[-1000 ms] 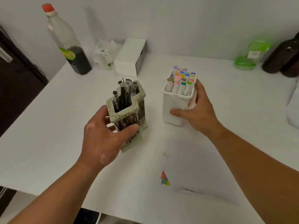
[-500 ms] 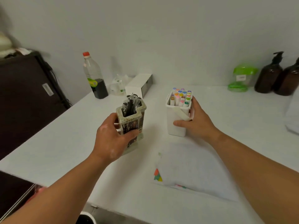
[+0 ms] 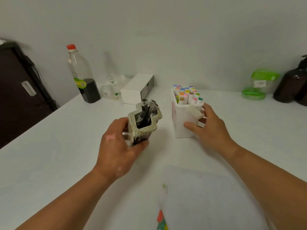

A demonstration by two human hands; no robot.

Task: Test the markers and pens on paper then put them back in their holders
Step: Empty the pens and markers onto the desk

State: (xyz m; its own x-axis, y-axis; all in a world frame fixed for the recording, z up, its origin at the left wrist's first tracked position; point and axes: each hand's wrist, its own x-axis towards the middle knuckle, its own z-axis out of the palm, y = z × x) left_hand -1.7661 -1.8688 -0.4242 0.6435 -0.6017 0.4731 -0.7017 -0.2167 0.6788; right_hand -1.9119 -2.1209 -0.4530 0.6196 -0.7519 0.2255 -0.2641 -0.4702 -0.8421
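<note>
White table (image 3: pixel 58 146): open room at left, up to its edge. Left hand (image 3: pixel 119 146) grips pen holder (image 3: pixel 144 123), pens inside. Marker holder (image 3: pixel 186 120) stands near, apart, full; right hand (image 3: pixel 211 130) grips its side. Step, I judge: setting up, no pen out. Next: free one hand, draw one pen. Paper (image 3: pixel 207 196) lies nearer the front edge.

We see a matt white tabletop (image 3: pixel 49 155), a smooth white plastic marker holder (image 3: pixel 180 117), a rough speckled stone-look pen holder (image 3: pixel 141 130), a clear glossy plastic bottle (image 3: pixel 79 68) far left, matt white paper (image 3: pixel 207 196) near.
</note>
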